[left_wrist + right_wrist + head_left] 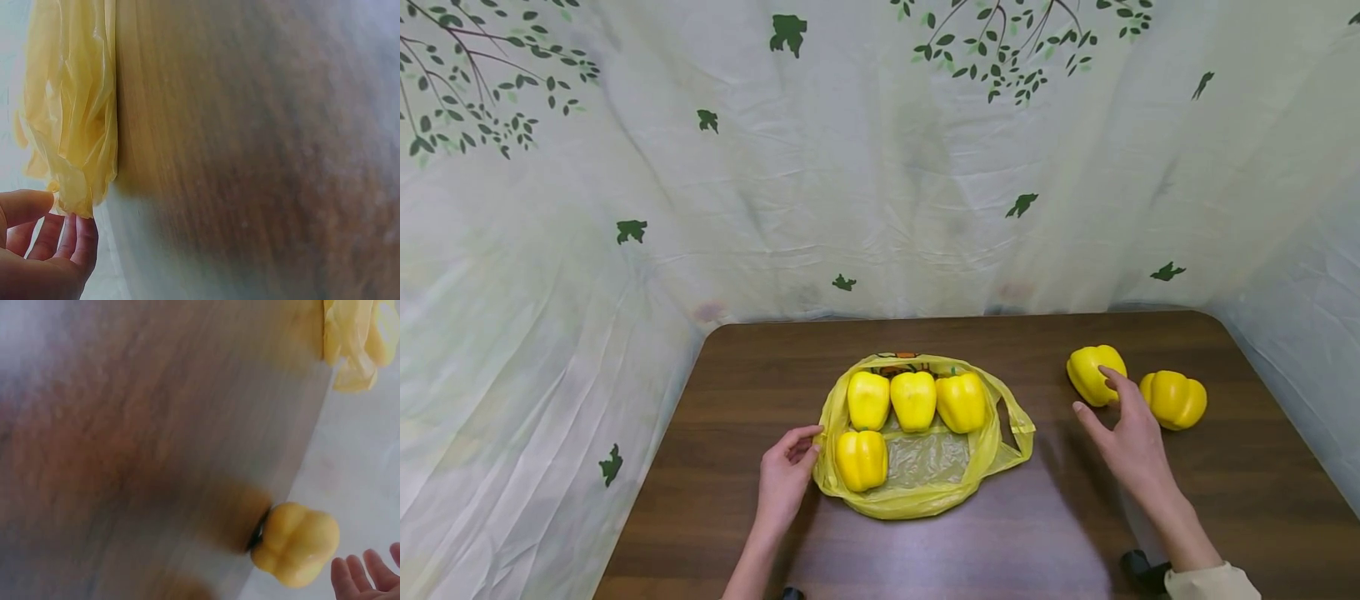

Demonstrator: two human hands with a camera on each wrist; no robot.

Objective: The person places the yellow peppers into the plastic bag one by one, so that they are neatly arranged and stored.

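Observation:
A yellow plastic bag lies with its mouth spread wide on the table. Inside it, three yellow bell peppers form a back row and one more bell pepper sits at the front left. My left hand pinches the bag's left rim between thumb and fingers; the left wrist view shows the gathered plastic at the fingertips. Over on the right, my right hand hovers with fingers spread, holding nothing. Nearest it are a bell pepper, partly covered by a finger, and another bell pepper lying beside it.
The brown wooden table has a rounded far edge. Behind and beside it hangs a pale cloth printed with leaves and branches. A loose bag handle extends to the right, toward the two outside peppers.

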